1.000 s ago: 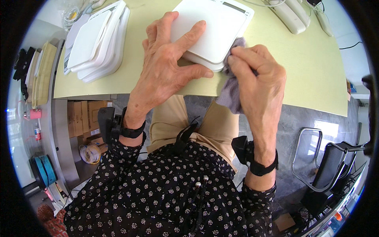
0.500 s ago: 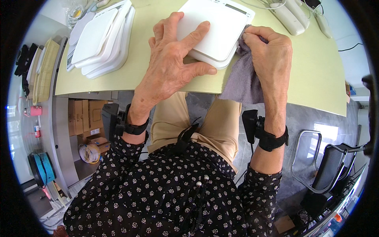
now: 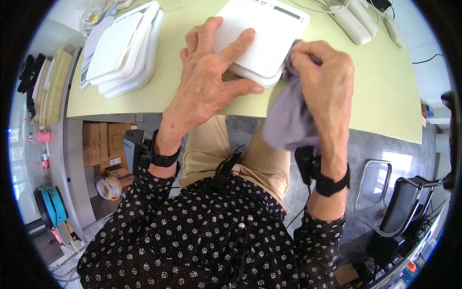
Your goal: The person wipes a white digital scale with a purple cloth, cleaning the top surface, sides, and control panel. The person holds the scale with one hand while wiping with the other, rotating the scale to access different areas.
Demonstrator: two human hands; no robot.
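A flat white digital scale [image 3: 269, 36] with a dark display strip lies near the front of the table. My left hand [image 3: 211, 72] rests on its left side, fingers spread over the top and thumb along the front edge. Pinched in my right hand [image 3: 325, 72] is a grey cloth [image 3: 288, 115], pressed against the scale's right side. The cloth's loose end hangs over the table's front edge. Part of the cloth is hidden behind my right fingers.
Several similar white scales [image 3: 113, 48] are stacked at the table's left. Pale long devices [image 3: 353, 21] with cables lie at the back right of the yellow-green table [image 3: 380, 91]. A black chair [image 3: 404, 204] stands at the right, and cardboard boxes [image 3: 103, 142] sit beneath at the left.
My right hand has moved slightly down and left along the scale's side with the cloth, whose loose end has swung lower. My left hand stays almost in place.
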